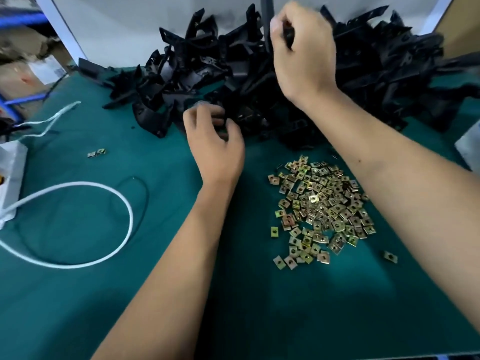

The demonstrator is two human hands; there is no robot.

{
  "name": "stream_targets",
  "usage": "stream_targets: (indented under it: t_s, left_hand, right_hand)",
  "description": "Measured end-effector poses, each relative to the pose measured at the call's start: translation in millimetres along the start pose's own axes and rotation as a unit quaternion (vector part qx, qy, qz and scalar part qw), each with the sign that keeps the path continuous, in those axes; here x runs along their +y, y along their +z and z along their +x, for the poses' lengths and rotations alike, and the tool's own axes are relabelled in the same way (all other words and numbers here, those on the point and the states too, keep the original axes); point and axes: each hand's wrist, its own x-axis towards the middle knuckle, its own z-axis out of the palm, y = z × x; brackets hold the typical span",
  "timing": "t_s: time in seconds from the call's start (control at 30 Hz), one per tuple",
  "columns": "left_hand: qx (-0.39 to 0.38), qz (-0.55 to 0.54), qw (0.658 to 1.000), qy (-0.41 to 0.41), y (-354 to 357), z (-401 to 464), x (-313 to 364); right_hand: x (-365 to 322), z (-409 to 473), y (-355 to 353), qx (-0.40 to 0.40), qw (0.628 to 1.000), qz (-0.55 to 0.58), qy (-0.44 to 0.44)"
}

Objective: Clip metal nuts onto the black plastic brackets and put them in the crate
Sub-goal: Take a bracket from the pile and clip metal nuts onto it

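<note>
A big heap of black plastic brackets (181, 74) fills the far side of the green table (104, 294). My right hand (304, 50) is raised over the heap, its fingers curled round one black bracket (287, 35). At the heap's near edge my left hand (215, 144) has its fingers curled against the brackets; whether it grips one is unclear. A pile of brass-coloured metal nuts (322, 206) lies near my right forearm. Two stray nuts (97, 153) lie at the left. No crate is in view.
A white cable (124, 203) loops across the left of the table beside a thin black cord (144, 188). A white box (10, 175) sits at the left edge. Cardboard boxes (28, 71) stand beyond the table at far left. A white object (470, 146) is at the right edge.
</note>
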Motion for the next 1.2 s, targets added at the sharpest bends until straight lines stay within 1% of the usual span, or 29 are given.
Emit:
stream_targets:
  t_s: [0.03,0.07,0.1,0.13,0.17,0.2,0.23,0.27,0.3,0.33,0.37,0.43,0.5,0.57,0.6,0.67,0.7,0.77,0.83,0.87,0.9,0.93,0.97,1.0,1.03,1.07,1.1,1.2]
  left_hand:
    - [-0.013,-0.033,0.999,-0.007,-1,-3,1]
    - [-0.041,-0.082,0.995,-0.04,-2,-7,2]
    - [-0.085,-0.159,0.978,-0.105,-3,-10,5]
    - [-0.143,-0.247,0.941,-0.183,-5,-13,9]
    - [-0.196,-0.319,0.892,-0.254,-6,-14,12]
    - [-0.241,-0.359,0.85,-0.301,-7,-14,15]
    - [-0.265,-0.375,0.826,-0.327,-8,-14,16]
    - [-0.267,-0.383,0.816,-0.34,-9,-14,16]
    - [-0.262,-0.392,0.812,-0.345,-9,-13,16]
    - [-0.25,-0.397,0.811,-0.35,-10,-11,16]
    - [-0.229,-0.398,0.816,-0.352,-10,-11,16]
    - [-0.182,-0.39,0.836,-0.341,-10,-11,16]
    - [-0.133,-0.366,0.865,-0.315,-11,-9,15]
    - [-0.109,-0.34,0.888,-0.291,-10,-6,12]
    - [-0.104,-0.347,0.887,-0.285,-10,-4,11]
    - [-0.102,-0.392,0.871,-0.278,-13,-1,12]
    - [-0.102,-0.416,0.862,-0.271,-15,0,12]
    - [-0.095,-0.429,0.861,-0.258,-19,2,15]
    - [-0.066,-0.4,0.888,-0.215,-25,5,17]
    - [-0.037,-0.366,0.916,-0.162,-27,7,17]
    - [0.001,-0.308,0.948,-0.082,-30,9,16]
    - [0.038,-0.223,0.974,0.014,-32,11,16]
    - [0.061,-0.122,0.985,0.104,-34,10,16]
    - [0.069,-0.028,0.984,0.163,-33,8,17]
    - [0.061,0.053,0.98,0.181,-31,3,19]
    - [0.035,0.117,0.978,0.168,-27,-3,23]
    - [-0.012,0.165,0.976,0.14,-22,-10,26]
    - [-0.154,0.232,0.959,0.043,-9,-19,30]
  right_hand:
    - [-3,-9,-2,0.024,0.999,0.037,-0.003]
    - [-8,-18,-4,0.05,0.995,0.089,-0.003]
    - [-12,-29,-6,0.066,0.986,0.153,0.0]
    - [-17,-41,-7,0.062,0.975,0.213,0.001]
    - [-22,-53,-6,0.036,0.967,0.251,0.002]
    - [-24,-65,-4,-0.011,0.964,0.266,0.004]
    - [-24,-75,-3,-0.071,0.959,0.274,0.011]
    - [-23,-83,-3,-0.132,0.951,0.28,0.027]
    - [-21,-90,-4,-0.184,0.94,0.284,0.05]
    - [-19,-95,-7,-0.215,0.932,0.284,0.065]
    - [-16,-99,-11,-0.225,0.93,0.283,0.063]
    - [-7,-104,-19,-0.202,0.95,0.235,0.03]
    - [2,-111,-25,-0.179,0.974,0.14,-0.001]
    - [9,-118,-30,-0.207,0.975,0.077,0.0]
    - [12,-121,-32,-0.233,0.971,0.059,-0.001]
    - [17,-125,-37,-0.293,0.954,0.059,-0.014]
    - [18,-125,-40,-0.333,0.939,0.079,-0.026]
    - [18,-126,-45,-0.435,0.89,0.128,-0.047]
    - [17,-130,-48,-0.513,0.845,0.143,-0.051]
    - [16,-131,-48,-0.536,0.831,0.137,-0.052]
    - [15,-132,-47,-0.551,0.823,0.129,-0.054]
    - [14,-133,-46,-0.561,0.817,0.123,-0.057]
    - [14,-133,-45,-0.568,0.813,0.12,-0.057]
    - [14,-133,-44,-0.571,0.81,0.12,-0.057]
    - [14,-133,-44,-0.572,0.809,0.121,-0.057]
    - [14,-133,-43,-0.575,0.807,0.124,-0.057]
    - [13,-133,-44,-0.578,0.804,0.127,-0.055]
    - [10,-134,-45,-0.578,0.801,0.149,-0.049]
